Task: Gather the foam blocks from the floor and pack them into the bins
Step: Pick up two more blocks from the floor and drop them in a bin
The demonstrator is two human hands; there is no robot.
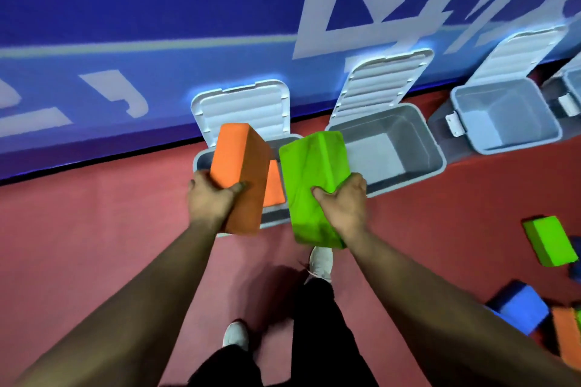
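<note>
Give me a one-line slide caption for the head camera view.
Over open grey bins, the left hand grips an orange foam block and the right hand a green foam block.

at least six blocks (308, 173), four bins (408, 181)

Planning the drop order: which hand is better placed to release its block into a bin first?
Left, probably. The left hand holds its orange block directly over the leftmost bin; the right hand's green block hangs between that bin and the middle bin.
</note>
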